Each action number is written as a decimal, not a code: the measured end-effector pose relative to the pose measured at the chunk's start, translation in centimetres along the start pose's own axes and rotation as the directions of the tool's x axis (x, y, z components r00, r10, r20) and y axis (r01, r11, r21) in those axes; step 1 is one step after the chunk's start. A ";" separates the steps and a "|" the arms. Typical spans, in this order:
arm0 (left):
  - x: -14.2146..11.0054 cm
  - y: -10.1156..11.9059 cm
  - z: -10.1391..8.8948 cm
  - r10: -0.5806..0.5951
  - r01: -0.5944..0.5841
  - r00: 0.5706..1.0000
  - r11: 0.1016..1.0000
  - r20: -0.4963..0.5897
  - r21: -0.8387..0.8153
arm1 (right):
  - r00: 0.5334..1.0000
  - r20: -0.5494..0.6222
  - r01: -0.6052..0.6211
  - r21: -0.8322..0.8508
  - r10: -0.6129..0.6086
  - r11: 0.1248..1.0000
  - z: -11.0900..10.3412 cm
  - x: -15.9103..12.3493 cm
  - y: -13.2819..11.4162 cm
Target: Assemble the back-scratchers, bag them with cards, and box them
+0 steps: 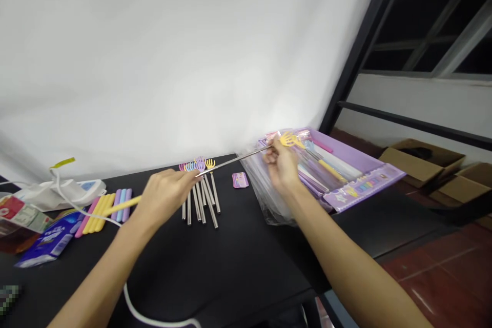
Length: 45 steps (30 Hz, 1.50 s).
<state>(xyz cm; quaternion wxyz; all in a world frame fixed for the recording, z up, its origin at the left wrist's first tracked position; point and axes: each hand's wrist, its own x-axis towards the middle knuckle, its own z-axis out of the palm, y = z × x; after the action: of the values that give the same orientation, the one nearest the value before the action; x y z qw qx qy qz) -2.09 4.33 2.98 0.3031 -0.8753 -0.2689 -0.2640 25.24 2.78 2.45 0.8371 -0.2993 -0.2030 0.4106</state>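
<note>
An extended metal back scratcher [240, 156] stretches between my two hands, tilted up to the right. My left hand [167, 195] is closed around its lower part, and a yellow handle [123, 206] sticks out behind that fist. My right hand [283, 164] pinches the rod near its yellow claw-shaped head [289, 139]. Below the rod lie several metal scratcher rods [200, 200] with pink, blue, purple and yellow claw heads. Several loose coloured handles [100, 212] in pink, yellow, blue and purple lie left of my left hand. A small pink card [240, 180] rests between the hands.
A purple display box [346, 151] with packaged scratchers stands at the right, clear plastic bags [265, 200] beside it. At the left are a white power strip [82, 190], a cable [132, 307], a blue packet [52, 238] and a carton [26, 215]. Cardboard boxes [421, 161] sit beyond the table.
</note>
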 end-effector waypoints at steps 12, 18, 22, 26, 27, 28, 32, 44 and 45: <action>-0.2 0.5 -0.2 -0.090 0.093 0.995 0.993 -0.048 0.075 | 0.993 -0.089 0.072 -0.026 -0.074 0.997 -0.6 1.0 -1.5; -0.2 1.1 0.0 -0.049 0.053 0.996 0.997 -0.069 0.057 | 0.999 -0.037 -0.004 -0.032 0.003 0.999 -0.4 0.8 -0.8; 0.2 1.6 0.1 -0.016 0.021 0.998 0.995 -0.059 0.093 | 1.000 0.005 0.011 -0.034 -0.011 0.999 0.0 0.3 -0.8; -1.0 0.0 -0.2 -0.061 0.067 0.995 0.994 -0.075 0.091 | 0.997 -0.062 0.036 -0.012 -0.036 0.999 -0.8 1.7 -3.0; -1.2 -0.4 -0.3 -0.069 0.074 0.995 0.994 -0.069 0.081 | 0.995 -0.090 0.044 -0.009 -0.045 0.999 -1.1 2.1 -3.4; -1.3 -0.6 -0.3 -0.075 0.080 0.995 0.994 -0.063 0.074 | 0.992 -0.113 0.056 -0.009 -0.057 0.998 -1.4 2.4 -3.7; -0.6 -0.1 -0.5 -0.055 0.059 0.997 0.995 -0.054 0.085 | 0.997 -0.069 0.030 -0.043 -0.033 0.999 -1.0 1.3 -2.1; -1.7 -1.2 -0.6 -0.118 0.116 0.993 0.989 0.023 0.093 | 0.997 -0.082 0.000 -0.046 -0.003 0.999 -0.7 0.9 -2.1; -1.4 -0.7 -0.5 -0.118 0.114 0.992 0.990 0.048 0.085 | 0.997 -0.076 -0.031 -0.051 0.027 0.998 -0.4 0.4 -1.6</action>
<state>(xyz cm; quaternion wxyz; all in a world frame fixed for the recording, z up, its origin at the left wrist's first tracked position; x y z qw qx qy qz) -3.71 4.06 2.73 0.3155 -0.8518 -0.3378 -0.2466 26.61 2.19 3.19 0.8299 -0.3392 -0.1778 0.4057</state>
